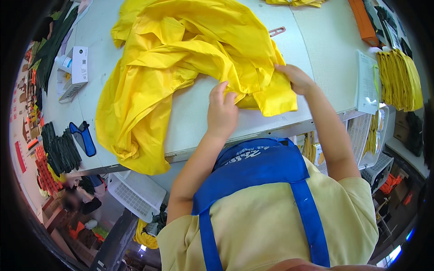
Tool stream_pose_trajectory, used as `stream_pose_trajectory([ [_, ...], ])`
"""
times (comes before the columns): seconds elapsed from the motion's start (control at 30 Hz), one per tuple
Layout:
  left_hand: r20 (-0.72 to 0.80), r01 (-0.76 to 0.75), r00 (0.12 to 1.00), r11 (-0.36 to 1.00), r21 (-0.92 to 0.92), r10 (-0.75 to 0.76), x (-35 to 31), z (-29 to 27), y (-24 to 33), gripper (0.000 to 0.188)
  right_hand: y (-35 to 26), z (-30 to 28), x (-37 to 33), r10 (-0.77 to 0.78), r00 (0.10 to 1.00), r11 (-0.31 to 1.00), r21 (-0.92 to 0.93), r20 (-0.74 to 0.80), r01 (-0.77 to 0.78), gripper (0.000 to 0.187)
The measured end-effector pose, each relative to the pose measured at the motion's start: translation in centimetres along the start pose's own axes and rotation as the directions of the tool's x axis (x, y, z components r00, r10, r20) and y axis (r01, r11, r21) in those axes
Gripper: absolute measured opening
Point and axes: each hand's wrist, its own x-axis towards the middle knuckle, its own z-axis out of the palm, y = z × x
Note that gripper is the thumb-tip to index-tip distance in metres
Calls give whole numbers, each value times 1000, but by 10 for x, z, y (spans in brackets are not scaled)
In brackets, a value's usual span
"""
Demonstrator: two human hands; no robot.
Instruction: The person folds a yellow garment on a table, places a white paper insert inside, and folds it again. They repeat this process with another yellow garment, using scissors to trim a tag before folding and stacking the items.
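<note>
A large, shiny yellow garment (156,70), by its look a raincoat, lies crumpled across the white table, one part of it hanging over the front edge at the left. My left hand (221,110) is at its near edge in the middle, fingers bent and fingertips against the cloth. On the right, my right hand (297,80) pinches the side edge of the garment between thumb and fingers. Between the two hands a flat corner panel with a seam lies spread out. The folds hide the garment's full shape.
Beyond the garment lies a small pink-handled tool (277,31). A white box (80,67) with a bottle and a blue-edged pouch (82,138) are at the left. Folded yellow garments (398,79) are stacked at the right, beside a paper sheet (367,83). White baskets (138,192) stand below the edge.
</note>
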Motion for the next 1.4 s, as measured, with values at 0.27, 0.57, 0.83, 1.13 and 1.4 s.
stream_pose_trajectory([
  [0.27,-53,53,996,961,-273,-70,15,-19,12,24,-64,-51,92,-795,545,-245,-963,264,110,44],
  [0.57,-14,-49,999,997,-62,48,23,-24,20,22,-43,-9,-7,-677,673,566,-795,-298,218,31],
  [0.83,-222,-28,975,986,-165,-9,41,-27,46,20,28,52,-103,-730,671,423,-684,131,594,31],
  [1.13,-205,34,975,966,-257,-89,43,-32,59,19,27,66,-99,-768,624,383,-679,142,626,30],
  [1.4,-206,72,967,937,-341,-149,42,-32,64,19,39,61,-90,-805,592,476,-551,41,685,28],
])
